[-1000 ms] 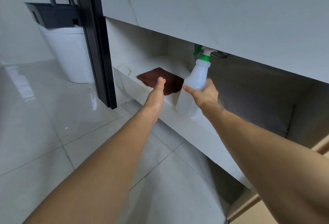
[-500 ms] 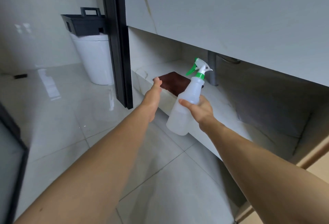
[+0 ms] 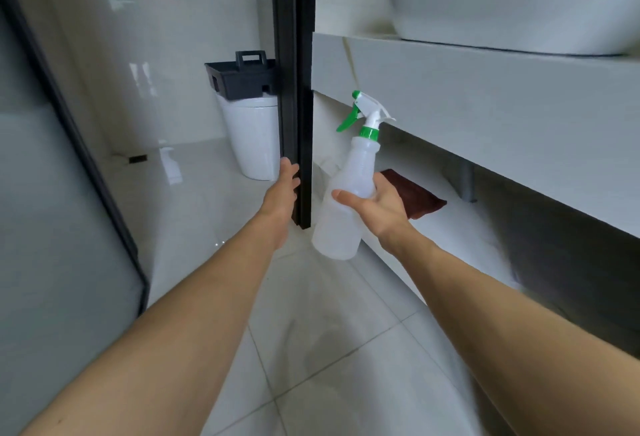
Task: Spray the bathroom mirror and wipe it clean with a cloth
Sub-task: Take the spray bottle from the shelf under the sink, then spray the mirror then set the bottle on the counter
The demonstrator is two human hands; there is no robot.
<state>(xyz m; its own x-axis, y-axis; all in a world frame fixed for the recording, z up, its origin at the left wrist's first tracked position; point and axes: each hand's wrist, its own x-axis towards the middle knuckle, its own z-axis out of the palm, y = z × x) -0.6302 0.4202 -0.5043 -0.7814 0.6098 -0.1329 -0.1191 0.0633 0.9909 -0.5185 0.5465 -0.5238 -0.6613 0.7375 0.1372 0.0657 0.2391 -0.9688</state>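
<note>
We hold the spray bottle point(image 3: 346, 200) in our right hand point(image 3: 379, 205) – fingers wrapped round its lower body, thumb across the front, so part of the far side is hidden. It's translucent white plastic w/ a green collar and trigger, white nozzle, tilted slightly, up in the air just in front of the vanity shelf point(image 3: 457, 228). The cloth point(image 3: 417, 198) – dark brown, folded flat – lies on that shelf, right behind the right hand, which covers its near edge. Our left hand point(image 3: 282, 190) is empty, fingers straight and loosely together, by the black door frame point(image 3: 294, 72); can't tell if it touches. Basin point(image 3: 502, 3) above is cut off at the top & right. Mirror isn't in view. Glossy pale tile floor point(image 3: 329, 349).
</note>
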